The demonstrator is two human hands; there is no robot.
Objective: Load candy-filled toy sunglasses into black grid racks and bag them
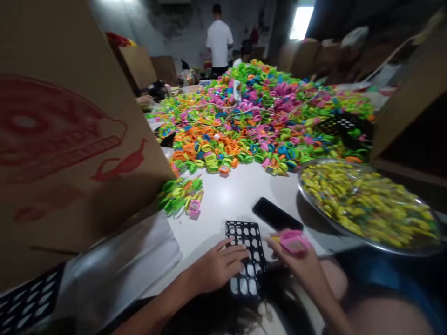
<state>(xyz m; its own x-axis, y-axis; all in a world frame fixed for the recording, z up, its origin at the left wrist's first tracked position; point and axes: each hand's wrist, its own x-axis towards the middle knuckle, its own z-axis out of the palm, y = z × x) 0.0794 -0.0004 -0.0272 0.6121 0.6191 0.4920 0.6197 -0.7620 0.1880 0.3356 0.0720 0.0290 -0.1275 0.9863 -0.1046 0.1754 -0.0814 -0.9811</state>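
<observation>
Black tray [252, 260]: one, rectangular plastic lattice with rows of rounded openings, pale surface showing through; on the near edge of the worktop [225, 188], in front of the person; long axis running from near to far, far end leaning slightly left.
Left hand [216, 267]: palm down over the tray's left side, fingers lying across the lattice; grip loose and spread, closed on nothing.
Right hand [284, 251]: just beyond the tray's right edge; grip narrow, holding a pink toy watch [295, 242]; blur leaves the exact finger contact uncertain.
Bearing: tray lies directly left of the right grip, left hand already touching it; watch sits to the right of the lattice, apart from it.
Watch, appearance: bright pink, squarish paler face, a yellow bit near the fingertips.
Phone [277, 214]: black, face dark, lying slantwise just beyond the right hand.
Metal bowl [316, 211]: right side, heaped with yellow pieces [363, 200].
Heap [240, 125]: multicoloured toy watches, far side.
</observation>
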